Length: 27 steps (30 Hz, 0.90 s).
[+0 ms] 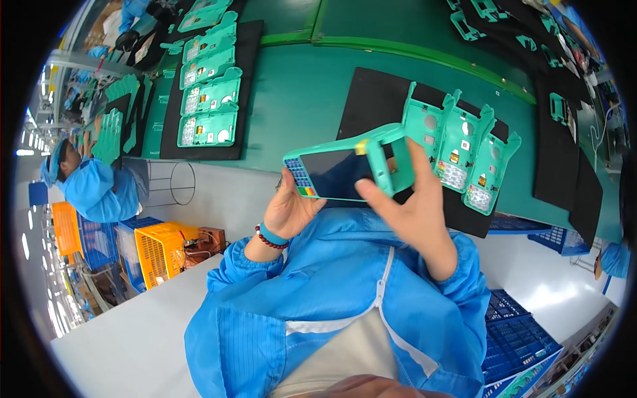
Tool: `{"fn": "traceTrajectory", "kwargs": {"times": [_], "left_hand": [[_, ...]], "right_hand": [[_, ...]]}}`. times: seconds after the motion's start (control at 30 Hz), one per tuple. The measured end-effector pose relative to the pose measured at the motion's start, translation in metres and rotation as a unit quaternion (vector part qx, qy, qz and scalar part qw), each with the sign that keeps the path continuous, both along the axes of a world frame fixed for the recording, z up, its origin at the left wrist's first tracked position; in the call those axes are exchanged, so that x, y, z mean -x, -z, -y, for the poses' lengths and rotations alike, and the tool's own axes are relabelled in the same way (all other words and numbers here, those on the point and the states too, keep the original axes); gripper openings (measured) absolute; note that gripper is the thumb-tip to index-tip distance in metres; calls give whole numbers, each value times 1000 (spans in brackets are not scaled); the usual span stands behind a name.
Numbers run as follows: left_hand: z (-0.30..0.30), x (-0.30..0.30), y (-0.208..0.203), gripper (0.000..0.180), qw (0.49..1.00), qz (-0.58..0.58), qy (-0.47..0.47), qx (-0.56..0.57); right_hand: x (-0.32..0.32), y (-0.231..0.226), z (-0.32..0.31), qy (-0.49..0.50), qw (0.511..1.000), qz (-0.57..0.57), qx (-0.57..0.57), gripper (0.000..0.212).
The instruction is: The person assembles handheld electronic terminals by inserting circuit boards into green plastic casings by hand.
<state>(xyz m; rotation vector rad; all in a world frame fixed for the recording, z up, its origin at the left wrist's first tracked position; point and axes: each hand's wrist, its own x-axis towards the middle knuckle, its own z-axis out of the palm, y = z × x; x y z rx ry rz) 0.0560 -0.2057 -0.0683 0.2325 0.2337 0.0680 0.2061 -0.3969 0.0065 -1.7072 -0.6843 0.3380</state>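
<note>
While the left hand's [292, 211] fingers pinched the keypad end of a green plastic handheld device [335, 174] with a dark rectangular screen, the right hand's [419, 211] fingers clasped its other end, at the green counter's [298, 93] near edge, beside open green plastic shells [460, 130]

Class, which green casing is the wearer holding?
The dark-screened casing, between left hand and right hand; nearby casings lie on a black mat.
</note>
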Motion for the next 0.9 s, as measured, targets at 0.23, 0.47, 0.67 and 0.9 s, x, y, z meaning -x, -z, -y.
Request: {"fn": "traceTrajectory", "kwargs": {"times": [0.23, 0.47, 0.67, 0.9], "left_hand": [[14, -13, -17, 44, 985, 121, 30, -116], [19, -28, -35, 41, 985, 56, 16, -163], [-15, -35, -54, 34, 766, -5, -59, -641], [-17, -66, -39, 48, 213, 132, -39, -967]], "right_hand": [[-31, 11, 23, -32, 964, -228, -130, 57], [-40, 17, 33, -45, 957, -261, -116, 59], [-55, 15, 45, 59, 996, -16, -70, 56], [-163, 27, 151, 285, 928, -164, -174, 45]]}}
